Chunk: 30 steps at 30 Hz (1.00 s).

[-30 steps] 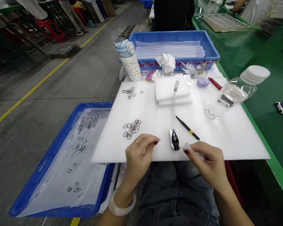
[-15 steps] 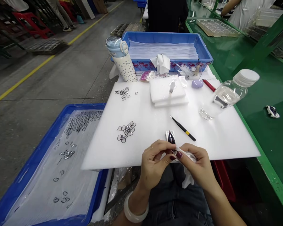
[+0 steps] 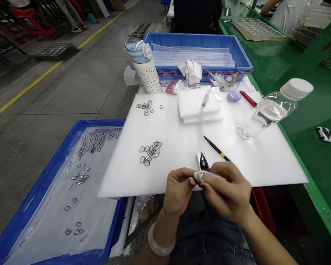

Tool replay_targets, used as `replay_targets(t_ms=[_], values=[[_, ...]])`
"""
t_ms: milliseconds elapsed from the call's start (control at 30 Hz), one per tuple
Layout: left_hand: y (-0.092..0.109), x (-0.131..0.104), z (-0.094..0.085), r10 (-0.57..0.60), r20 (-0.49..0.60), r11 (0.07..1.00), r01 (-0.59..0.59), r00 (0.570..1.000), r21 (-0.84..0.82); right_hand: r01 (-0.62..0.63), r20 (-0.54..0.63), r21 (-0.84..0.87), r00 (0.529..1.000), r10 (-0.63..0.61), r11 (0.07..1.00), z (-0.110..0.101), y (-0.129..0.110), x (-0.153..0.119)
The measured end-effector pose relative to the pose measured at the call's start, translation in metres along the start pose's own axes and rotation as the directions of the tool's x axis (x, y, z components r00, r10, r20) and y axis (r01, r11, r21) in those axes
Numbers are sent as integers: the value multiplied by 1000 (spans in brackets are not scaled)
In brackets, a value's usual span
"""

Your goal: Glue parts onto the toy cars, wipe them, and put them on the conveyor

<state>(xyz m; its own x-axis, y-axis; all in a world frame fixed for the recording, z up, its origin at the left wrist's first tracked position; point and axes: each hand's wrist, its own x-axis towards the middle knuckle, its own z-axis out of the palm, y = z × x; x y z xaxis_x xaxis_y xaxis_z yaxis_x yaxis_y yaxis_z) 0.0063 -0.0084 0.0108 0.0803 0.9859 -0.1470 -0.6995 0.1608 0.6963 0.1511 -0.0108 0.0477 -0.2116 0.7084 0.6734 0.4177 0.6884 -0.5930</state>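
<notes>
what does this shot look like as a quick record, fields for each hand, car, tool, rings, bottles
left hand: fingertips at the white cloth; any small part held cannot be made out
right hand: pinching the white cloth
car: toy car on the white board, just beyond the hands
tool: black tweezers with yellow band
rings: black rings grouped on board's left; more in blue tray
bottles: clear bottle right; dotted flask far left

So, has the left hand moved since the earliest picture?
Yes: the left hand has moved rightward, closer to the toy car near the tweezers.
</notes>
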Motion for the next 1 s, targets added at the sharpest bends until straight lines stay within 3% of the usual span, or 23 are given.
replay_targets(t_ms=[67,167,367,433,500,600,667,800,1000], values=[[-1,0,0,4,-16,1000,-4,1000,4,121,66,-153,992,-112,981,-4,-3,1],[-1,0,1,12,-19,1000,-12,1000,12,171,120,-261,982,-143,950,-13,-4,3],[-3,0,0,46,13,998,-47,999,42,180,151,-211,977,-150,961,-14,-4,2],[-5,0,-2,61,39,997,-63,997,49,62,141,-169,989,-38,984,-17,-4,2],[-7,-1,-4,124,97,986,-134,987,103,-210,165,-49,963,215,977,-21,-3,2],[-9,-2,-7,248,241,912,-310,938,269,-606,357,249,782,511,755,-21,0,2],[-10,-3,-8,279,289,868,-369,916,331,-716,432,412,698,570,564,-15,2,0],[-13,-6,-6,296,267,855,-379,917,354,-749,419,555,628,656,362,0,1,-5],[-15,-6,-2,274,220,915,-325,936,241,-745,452,615,601,659,259,8,-4,-2]])
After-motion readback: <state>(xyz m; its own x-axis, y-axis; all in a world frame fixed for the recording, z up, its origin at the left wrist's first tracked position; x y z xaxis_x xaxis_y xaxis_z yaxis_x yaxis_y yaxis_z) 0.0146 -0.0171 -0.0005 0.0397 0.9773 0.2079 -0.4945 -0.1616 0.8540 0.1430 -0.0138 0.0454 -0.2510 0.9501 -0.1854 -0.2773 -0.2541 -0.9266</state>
